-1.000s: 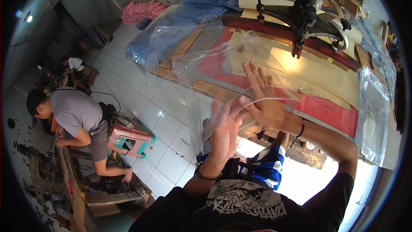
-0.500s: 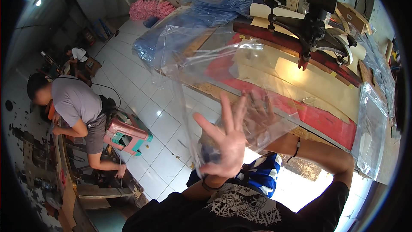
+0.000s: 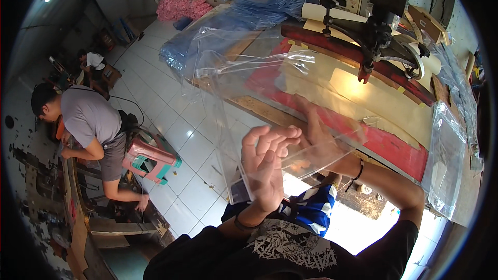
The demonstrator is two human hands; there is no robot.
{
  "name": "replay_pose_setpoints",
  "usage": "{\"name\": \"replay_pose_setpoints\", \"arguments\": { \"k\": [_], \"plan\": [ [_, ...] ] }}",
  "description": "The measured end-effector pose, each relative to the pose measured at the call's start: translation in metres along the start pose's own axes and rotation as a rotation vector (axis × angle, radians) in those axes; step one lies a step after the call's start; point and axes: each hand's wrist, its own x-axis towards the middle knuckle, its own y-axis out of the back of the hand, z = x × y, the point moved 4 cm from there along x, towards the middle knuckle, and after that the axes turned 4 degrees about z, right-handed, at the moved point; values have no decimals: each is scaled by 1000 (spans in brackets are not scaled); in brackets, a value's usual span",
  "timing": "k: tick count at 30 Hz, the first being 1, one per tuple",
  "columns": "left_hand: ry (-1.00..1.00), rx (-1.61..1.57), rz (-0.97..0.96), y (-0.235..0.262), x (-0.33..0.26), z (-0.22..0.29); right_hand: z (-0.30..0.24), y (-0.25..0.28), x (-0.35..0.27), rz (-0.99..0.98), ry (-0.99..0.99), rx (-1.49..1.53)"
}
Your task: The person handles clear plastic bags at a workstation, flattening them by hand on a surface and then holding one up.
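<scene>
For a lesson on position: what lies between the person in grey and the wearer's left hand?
In the head view, from the person in grey to the left hand: a stool, tiled floor, then part of a clear sheet.

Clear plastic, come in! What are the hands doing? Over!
Left hand: half curled, grip unclear. Right hand: behind clear plastic, grip unclear. Clear plastic: spread wide, overlapping red surface.

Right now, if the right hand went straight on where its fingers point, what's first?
Most likely the clear plastic sheet, since the right hand shows through it. The red surface lies beneath that line; depth through the film is unclear.
</scene>
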Motion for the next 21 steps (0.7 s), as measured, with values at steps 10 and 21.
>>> {"name": "replay_pose_setpoints", "arguments": {
  "k": [10,21],
  "plan": [
    [283,-174,468,47,16,-7,9,-1,8,49,-3,-152],
    [40,1027,4,92,27,-25,-21,-28,-15,139,97,-810]
  ]
}}
